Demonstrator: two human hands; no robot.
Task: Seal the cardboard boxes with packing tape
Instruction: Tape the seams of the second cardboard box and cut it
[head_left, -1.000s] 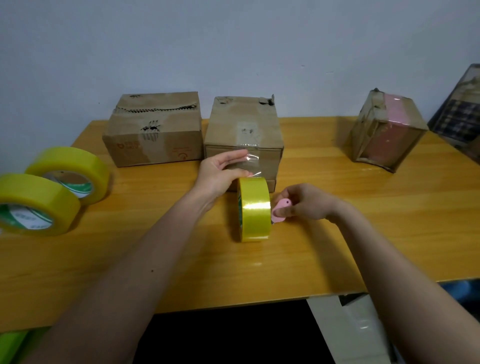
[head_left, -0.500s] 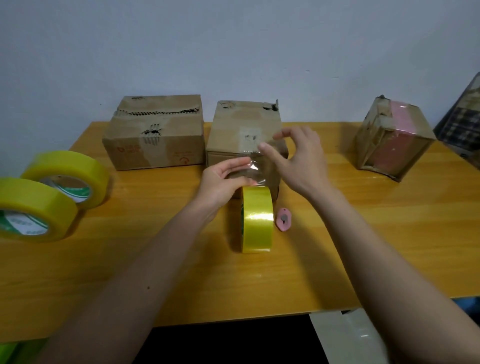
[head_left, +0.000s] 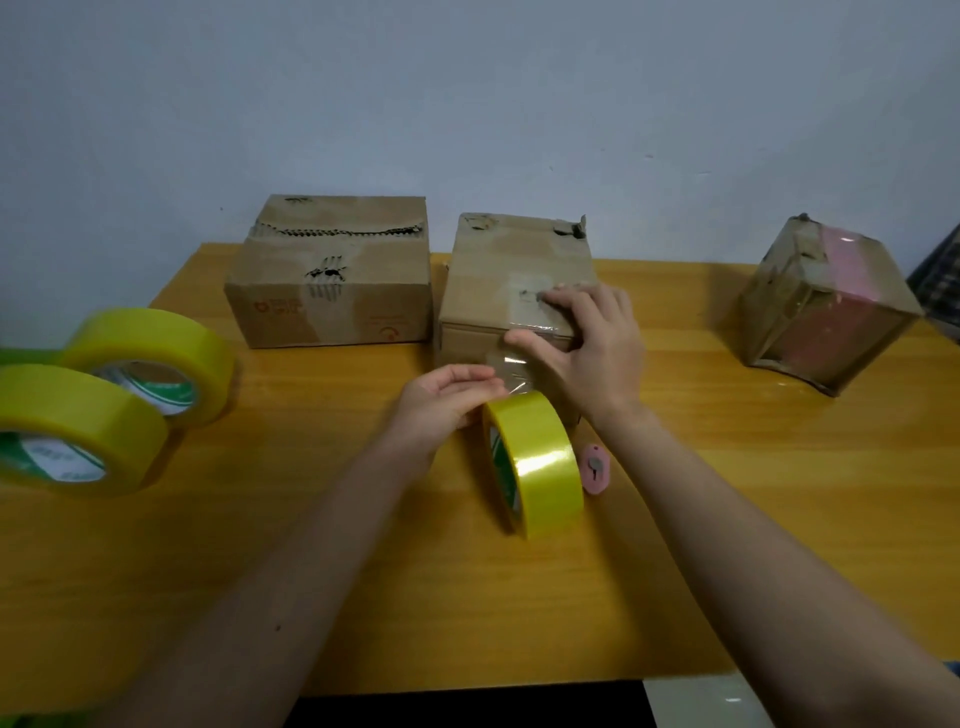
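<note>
A small cardboard box (head_left: 498, 260) stands at the middle back of the wooden table (head_left: 727, 467). A strip of clear tape (head_left: 511, 366) runs from its top down its front face. My right hand (head_left: 587, 348) lies on the box's front top edge, fingers flat on the tape and thumb on the front face. My left hand (head_left: 447, 397) pinches the strip's lower end just above a yellow tape roll (head_left: 540, 462) that stands on edge in front of the box. A small pink cutter (head_left: 595, 467) lies on the table right of the roll.
A wider cardboard box (head_left: 332, 280) with a torn top sits to the left of the small one. A tape-wrapped box with a pink side (head_left: 826, 306) stands at the back right. Two more yellow tape rolls (head_left: 88, 400) lie at the left edge. A wall rises behind the table.
My right hand let go of the pink cutter, left it on the table, rose to the box and came down flat on the tape. My left hand kept holding the strip.
</note>
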